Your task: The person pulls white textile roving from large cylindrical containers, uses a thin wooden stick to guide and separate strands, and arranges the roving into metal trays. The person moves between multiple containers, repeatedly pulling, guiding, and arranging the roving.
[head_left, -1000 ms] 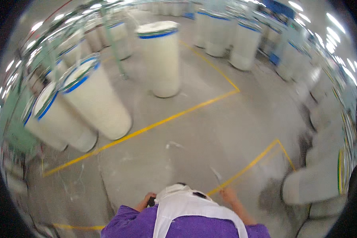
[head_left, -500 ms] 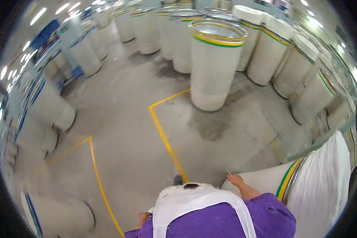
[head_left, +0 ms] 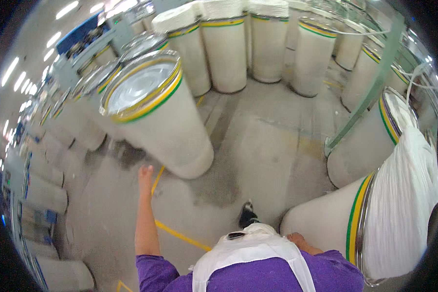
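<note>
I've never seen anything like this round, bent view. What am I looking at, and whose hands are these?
There's no robot: these are a person's own bare hands. A wide camera worn on the head looks down, so straight edges bend and the purple top and white apron appear from above. The left hand is stretched out near a tall bin and seems empty. The right hand is beside a second bin, with white fibre bulging from its top. I can't tell whether it touches that bin or holds anything. The grey floor carries a yellow line.
</note>
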`<state>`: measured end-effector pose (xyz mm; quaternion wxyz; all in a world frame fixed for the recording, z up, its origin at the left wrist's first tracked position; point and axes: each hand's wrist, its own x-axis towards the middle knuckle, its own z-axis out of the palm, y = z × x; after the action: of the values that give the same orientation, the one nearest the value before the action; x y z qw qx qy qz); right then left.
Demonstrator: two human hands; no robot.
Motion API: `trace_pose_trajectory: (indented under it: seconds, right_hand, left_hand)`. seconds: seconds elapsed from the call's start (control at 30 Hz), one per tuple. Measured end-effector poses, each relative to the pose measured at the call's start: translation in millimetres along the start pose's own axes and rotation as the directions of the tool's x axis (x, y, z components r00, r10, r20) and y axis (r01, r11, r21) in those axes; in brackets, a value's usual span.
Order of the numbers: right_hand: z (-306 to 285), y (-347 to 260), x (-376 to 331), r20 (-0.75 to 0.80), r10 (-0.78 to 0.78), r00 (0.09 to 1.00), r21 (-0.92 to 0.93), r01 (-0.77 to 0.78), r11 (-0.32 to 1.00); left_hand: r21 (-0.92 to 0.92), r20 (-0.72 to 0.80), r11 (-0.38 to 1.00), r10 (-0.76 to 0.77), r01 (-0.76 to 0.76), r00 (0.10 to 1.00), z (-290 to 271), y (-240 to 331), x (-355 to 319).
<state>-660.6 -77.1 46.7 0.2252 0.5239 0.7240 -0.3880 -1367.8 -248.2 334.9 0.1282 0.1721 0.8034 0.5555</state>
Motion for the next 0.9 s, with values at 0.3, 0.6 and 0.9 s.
trace_pose_trajectory:
  seconds: [0.3, 0.6, 0.9]
  right_hand:
    - [-223.6, -148.4, 166.1, -0.241, 0.021, 0.970, 0.239, 0.038, 0.970]
    - [-371.5, -224.8, 345.1, -0.110, 0.046, 0.993, 0.179, -0.025, 0.983]
    - [-545.0, -197.6, 473.8, -0.321, 0.179, 0.930, 0.255, -0.097, 0.962]
  left_hand:
    - [-0.313, -0.221, 0.947, -0.151, 0.076, 0.964, 89.4, 145.4, 279.9]
    - [-0.430, -0.541, 0.880, -0.074, -0.200, 0.838, 60.2, 111.7, 358.5]
    - [0.153, 0.236, 0.874, -0.485, 0.461, 0.842, 500.5, -10.4, 397.2]
